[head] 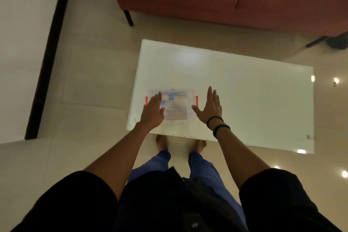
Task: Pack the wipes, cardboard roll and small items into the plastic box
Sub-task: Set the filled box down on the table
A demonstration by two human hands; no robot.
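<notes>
Fingers (157,98) of both hands were spread flat and held nothing — the plastic box (185,94) lay between them, long axis left-right, left hand (153,111) overlapping it.

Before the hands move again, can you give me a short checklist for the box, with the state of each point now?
1. Items inside the plastic box: ok, pale shapes show through.
2. Lid on the box: ok, it appears to cover the top.
3. Both red latches clipped: cannot tell, too blurred.
4. Nothing left out on the white table: ok, no loose items visible.
5. Left hand empty: ok, open over the box's left end.
6. Right hand empty: ok, open beside the right latch.
</notes>
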